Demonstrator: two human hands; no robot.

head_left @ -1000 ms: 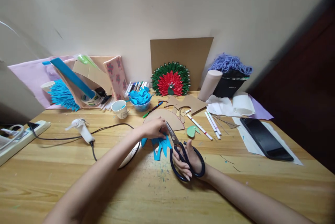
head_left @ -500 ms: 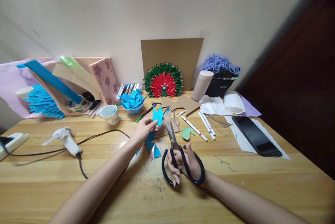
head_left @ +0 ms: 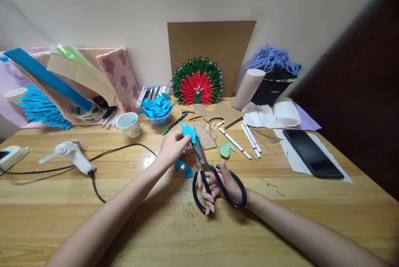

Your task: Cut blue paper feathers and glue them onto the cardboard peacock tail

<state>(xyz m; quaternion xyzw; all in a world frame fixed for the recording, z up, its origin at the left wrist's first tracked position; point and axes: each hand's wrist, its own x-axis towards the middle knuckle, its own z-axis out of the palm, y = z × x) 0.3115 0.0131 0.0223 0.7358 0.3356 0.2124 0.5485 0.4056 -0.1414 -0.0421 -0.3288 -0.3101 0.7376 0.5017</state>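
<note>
My left hand (head_left: 173,145) pinches a jagged piece of blue paper (head_left: 188,131) and holds it just above the wooden table (head_left: 199,225). My right hand (head_left: 218,187) grips the black handles of large scissors (head_left: 212,179), and the blades point up and left, with their tips touching the blue paper. A few blue paper scraps (head_left: 184,167) lie on the table under the left hand. Behind the paper lies a brown cardboard half-circle (head_left: 207,138).
A glue gun (head_left: 73,154) with its black cord lies at the left. A paper cup (head_left: 129,124), a bowl of blue paper bits (head_left: 157,111), markers (head_left: 237,144), a green paper leaf (head_left: 226,149), a red-green paper fan (head_left: 197,85) and a black phone (head_left: 311,152) lie around.
My left hand lifted the blue paper off the table and brought it to the scissor blades. The right hand tilted the scissors up toward the paper. The camera view shifted slightly.
</note>
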